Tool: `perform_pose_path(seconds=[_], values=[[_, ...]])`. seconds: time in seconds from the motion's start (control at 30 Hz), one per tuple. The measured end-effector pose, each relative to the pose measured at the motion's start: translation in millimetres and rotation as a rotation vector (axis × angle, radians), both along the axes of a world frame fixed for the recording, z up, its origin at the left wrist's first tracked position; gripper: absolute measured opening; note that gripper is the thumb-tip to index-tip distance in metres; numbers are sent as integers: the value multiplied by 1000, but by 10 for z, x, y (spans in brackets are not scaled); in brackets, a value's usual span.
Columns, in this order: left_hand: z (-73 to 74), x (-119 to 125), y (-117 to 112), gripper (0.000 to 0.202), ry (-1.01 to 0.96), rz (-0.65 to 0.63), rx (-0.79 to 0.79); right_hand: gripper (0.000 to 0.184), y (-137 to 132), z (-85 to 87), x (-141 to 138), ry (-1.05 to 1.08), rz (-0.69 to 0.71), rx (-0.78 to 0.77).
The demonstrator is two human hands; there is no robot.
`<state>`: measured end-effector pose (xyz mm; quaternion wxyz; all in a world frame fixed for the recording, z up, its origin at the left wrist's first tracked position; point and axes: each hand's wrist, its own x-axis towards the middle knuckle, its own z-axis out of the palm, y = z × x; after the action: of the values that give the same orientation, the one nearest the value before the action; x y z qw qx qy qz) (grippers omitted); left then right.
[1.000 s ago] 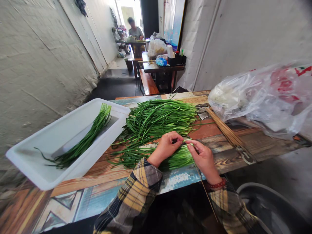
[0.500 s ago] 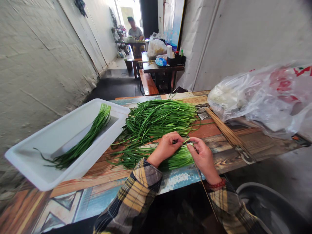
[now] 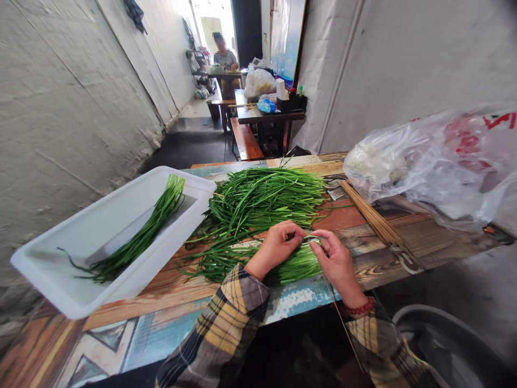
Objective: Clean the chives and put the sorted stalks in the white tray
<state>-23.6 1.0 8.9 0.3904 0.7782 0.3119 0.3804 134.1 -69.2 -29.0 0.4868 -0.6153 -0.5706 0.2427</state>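
Greens [image 3: 274, 194]: heaped far on the table [image 3: 161, 285], a near bunch [image 3: 297, 267] under our hands.
Tub [image 3: 72, 231] at left: single bunch [image 3: 141, 234] inside; we judge little done, much left.
Left hand [image 3: 278, 245]: fingers pinching stems [image 3: 309, 237].
Right hand [image 3: 336, 264]: fingers pinching there too, thin stick [image 3: 343, 324] below.

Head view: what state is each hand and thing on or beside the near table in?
Near greens, laid flat
Left hand, pinched on near greens' ends
Right hand, pinched there too
Far greens, loosely heaped
Tray, open, upright
Tray greens, bunched
Skewers, lying side by side
Stick, slanting
Bag, bulging; tied or not, unclear
Tub, open, partly out of frame
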Motion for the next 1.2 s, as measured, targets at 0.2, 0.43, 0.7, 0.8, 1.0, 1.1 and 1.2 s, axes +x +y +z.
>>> perform_pose_path(seconds=[0.2,0.43,0.7,0.8,1.0,1.1,1.2], values=[[-17,-15,18,11,21,-18,-17,23,3,-8,-4,-7,13,13],[11,-48,5,15,91,-139,-50,19,-1,-2,-6,0,23,27],[22,-140,129,16,107,214,-3,24,33,-59,17,-14,3,-8],[-15,-178,184,17,204,358,96,24,41,-75,17,-15,1,-11],[-9,-162,138,19,577,260,303,25,45,-73,14,-12,10,-8],[20,-151,105,19,749,273,390,23,38,-51,10,-24,13,-5],[19,-153,97,19,832,299,428,23,33,-37,7,-41,10,-5]])
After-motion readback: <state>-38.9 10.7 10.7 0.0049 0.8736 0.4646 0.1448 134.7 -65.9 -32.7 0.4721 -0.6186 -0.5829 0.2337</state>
